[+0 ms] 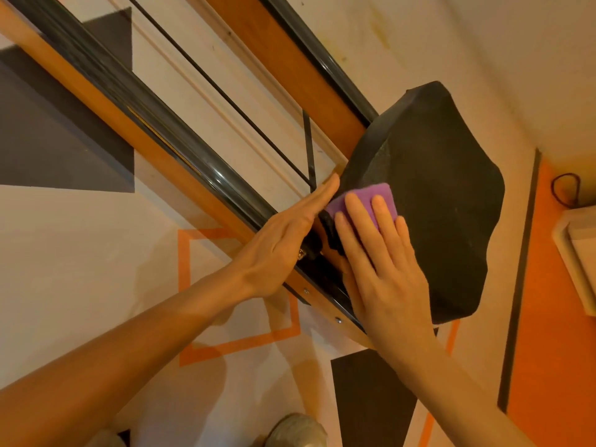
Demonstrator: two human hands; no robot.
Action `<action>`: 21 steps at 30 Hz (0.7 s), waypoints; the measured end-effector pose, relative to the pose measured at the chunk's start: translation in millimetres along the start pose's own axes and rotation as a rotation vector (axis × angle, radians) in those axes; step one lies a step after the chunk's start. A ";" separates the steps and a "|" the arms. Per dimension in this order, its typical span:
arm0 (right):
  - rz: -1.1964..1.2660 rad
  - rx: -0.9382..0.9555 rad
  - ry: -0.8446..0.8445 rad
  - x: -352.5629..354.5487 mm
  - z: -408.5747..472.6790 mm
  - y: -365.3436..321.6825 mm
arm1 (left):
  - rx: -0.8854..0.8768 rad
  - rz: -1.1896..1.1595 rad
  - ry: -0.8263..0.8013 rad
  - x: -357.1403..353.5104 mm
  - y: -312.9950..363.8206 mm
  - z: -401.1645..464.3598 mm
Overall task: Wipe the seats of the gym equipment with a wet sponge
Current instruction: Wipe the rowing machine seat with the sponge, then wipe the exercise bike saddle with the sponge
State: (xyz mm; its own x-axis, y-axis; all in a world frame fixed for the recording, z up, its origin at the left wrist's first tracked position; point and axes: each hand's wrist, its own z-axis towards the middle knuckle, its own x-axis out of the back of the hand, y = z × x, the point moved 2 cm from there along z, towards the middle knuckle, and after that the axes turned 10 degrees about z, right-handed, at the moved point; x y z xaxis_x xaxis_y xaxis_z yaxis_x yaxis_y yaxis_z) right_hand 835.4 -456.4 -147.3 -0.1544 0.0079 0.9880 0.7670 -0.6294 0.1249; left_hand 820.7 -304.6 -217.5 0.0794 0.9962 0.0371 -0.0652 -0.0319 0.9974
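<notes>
A black padded seat [435,195] sits on two wooden rails with dark metal tracks [180,146]. My right hand [380,259] lies flat on a purple sponge [364,198], pressing it against the seat's left edge. My left hand [283,240] is flat with straight fingers, resting along the near rail beside the seat, its fingertips close to the sponge. It holds nothing.
A second wooden rail [290,56] runs parallel farther back, with a thin black cord [225,95] between the rails. The floor has orange and dark grey shapes. A white box [580,256] stands at the right edge. A shoe [296,430] shows at the bottom.
</notes>
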 end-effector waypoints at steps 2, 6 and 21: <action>-0.078 0.050 -0.033 -0.9 -11.0 4.0 | 0.005 0.015 0.003 -0.8 1.1 -0.3; 0.062 -0.026 -0.061 9.7 47.1 2.5 | 0.049 -0.032 -0.015 1.9 5.0 -0.1; 0.351 0.056 -0.247 79.8 39.6 -5.1 | 0.418 0.820 -0.240 48.8 83.3 -47.0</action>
State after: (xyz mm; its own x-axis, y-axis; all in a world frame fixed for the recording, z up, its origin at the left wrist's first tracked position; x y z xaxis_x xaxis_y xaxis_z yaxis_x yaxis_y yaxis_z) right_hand 843.7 -421.8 -65.5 0.2700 -0.0092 0.9628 0.7802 -0.5840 -0.2243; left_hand 772.4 -254.8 -135.5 0.3722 0.6084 0.7009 0.1662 -0.7867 0.5946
